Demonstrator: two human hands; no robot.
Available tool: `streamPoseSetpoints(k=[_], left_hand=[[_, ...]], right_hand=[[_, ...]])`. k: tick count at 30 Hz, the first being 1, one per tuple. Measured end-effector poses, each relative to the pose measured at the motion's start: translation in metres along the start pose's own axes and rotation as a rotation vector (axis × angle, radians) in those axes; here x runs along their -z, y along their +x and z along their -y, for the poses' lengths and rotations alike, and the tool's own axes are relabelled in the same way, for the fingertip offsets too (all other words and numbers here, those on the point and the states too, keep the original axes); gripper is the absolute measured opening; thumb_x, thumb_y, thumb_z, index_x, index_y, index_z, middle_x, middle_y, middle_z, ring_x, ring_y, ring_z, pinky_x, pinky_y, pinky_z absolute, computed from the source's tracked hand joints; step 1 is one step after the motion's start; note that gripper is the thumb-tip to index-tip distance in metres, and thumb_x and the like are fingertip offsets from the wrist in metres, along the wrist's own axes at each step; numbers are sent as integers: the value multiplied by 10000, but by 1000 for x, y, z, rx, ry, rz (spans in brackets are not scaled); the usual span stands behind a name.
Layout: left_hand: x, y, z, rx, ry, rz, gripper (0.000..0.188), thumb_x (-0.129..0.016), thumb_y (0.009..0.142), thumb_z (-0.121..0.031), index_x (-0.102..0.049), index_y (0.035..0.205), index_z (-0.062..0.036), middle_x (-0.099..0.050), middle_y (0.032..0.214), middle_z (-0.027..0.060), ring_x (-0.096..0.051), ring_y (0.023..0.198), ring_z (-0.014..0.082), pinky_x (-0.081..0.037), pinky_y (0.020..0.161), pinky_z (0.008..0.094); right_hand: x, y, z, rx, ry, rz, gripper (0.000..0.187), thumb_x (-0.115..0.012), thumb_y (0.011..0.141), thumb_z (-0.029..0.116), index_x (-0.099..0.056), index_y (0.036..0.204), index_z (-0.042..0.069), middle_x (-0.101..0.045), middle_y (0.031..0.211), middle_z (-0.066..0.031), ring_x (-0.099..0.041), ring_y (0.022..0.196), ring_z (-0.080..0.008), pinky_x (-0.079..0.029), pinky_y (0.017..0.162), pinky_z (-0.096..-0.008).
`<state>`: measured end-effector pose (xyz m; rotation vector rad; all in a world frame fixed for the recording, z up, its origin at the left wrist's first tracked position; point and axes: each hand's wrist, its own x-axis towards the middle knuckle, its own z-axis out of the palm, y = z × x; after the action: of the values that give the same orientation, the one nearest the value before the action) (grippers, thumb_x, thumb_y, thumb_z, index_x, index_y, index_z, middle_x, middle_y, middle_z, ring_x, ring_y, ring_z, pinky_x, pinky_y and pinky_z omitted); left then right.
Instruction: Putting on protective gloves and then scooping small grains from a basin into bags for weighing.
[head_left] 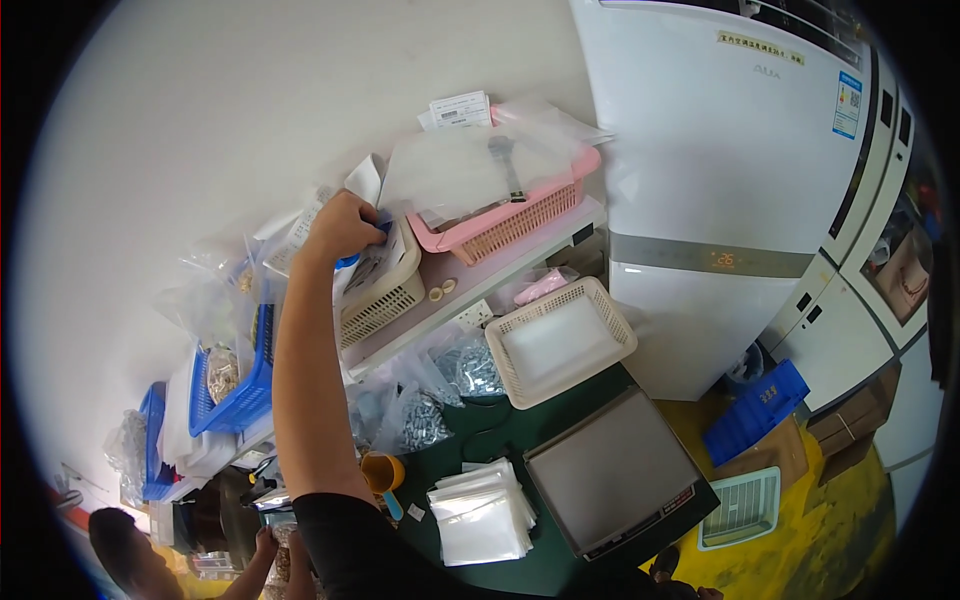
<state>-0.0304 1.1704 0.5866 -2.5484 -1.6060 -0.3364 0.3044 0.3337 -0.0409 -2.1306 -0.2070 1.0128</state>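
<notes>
My left hand point(345, 228) is over the beige basket point(405, 285) on the wall shelf, fingers curled down into it. A blue item point(348, 261) shows beside the fingers. Papers with print point(305, 232) stick up behind my hand, and more lie in the basket. What the fingers close on is hidden by the hand. A pink basket point(525, 222) stands just right of it, covered by translucent plastic sheets with a dark strap-like item point(506, 165) on top. My right hand is out of view.
Below the shelf, a dark green table point(450, 520) bears a grey flat-topped box point(615, 470), clear plastic bags point(482, 512), a beige tray point(560, 340), bagged metal parts point(425, 420) and an orange cup point(383, 470). A white air conditioner point(720, 180) stands right. Another person point(135, 550) works lower left.
</notes>
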Motion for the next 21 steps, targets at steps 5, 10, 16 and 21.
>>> streamPoseSetpoints(k=[5,10,16,21], left_hand=[[9,-2,-9,142,-154,-162,242,-713,667,-214,-708,864,-72,-664,846,125,-624,769,209,-478,720,315],[52,-7,37,274,-786,-763,226,-655,814,-242,-681,914,-41,-587,730,-8,-493,670,64,-386,588,207],[105,-80,-3,228,-1025,-885,194,-630,850,-259,-652,941,-89,-545,699,-33,-420,567,36,-333,507,181],[144,-159,-41,209,-981,-827,177,-631,854,-251,-660,872,-77,-547,690,-38,-378,538,23,-289,476,180]], right_hand=[[3,-9,9,586,-339,-7,318,-604,832,270,-547,586,77,-450,497,14,-369,444,-95,-302,415,-291],[-8,-3,14,44,-32,-14,310,-591,825,249,-542,573,74,-449,495,12,-377,452,-95,-304,423,-301],[-10,17,0,33,-42,1,273,-603,812,250,-573,622,56,-479,519,0,-389,456,-103,-332,433,-293],[-6,43,58,58,-119,122,248,-622,811,293,-622,705,69,-512,560,-7,-428,508,-116,-376,475,-283]])
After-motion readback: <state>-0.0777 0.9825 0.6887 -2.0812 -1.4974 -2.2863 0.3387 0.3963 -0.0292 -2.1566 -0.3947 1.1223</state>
